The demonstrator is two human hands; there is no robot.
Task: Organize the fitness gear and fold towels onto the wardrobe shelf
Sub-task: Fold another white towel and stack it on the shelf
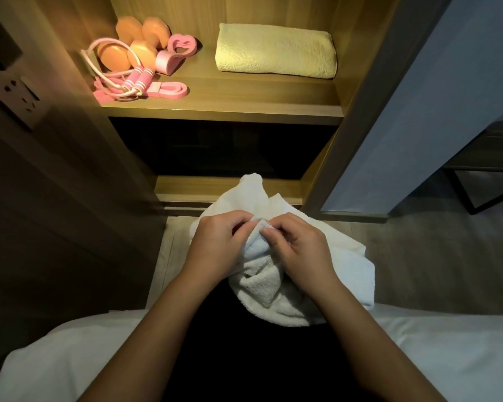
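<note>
Pinching one corner of the white towel [285, 274] over the lap, left hand [215, 245] and right hand [299, 245] begin folding; next likely spreading it flat before shelving beside the yellow towel [276, 50].

Both hands, the left hand [215, 245] and right hand [299, 245], pinch a bunched white towel [346, 265] before a lit wardrobe shelf [215, 107]. A folded cream towel [276, 50] lies on its right; orange dumbbells [128, 50], a pink jump rope [122, 82], band [169, 89] and heart-shaped grip [180, 46] cluster left.
</note>
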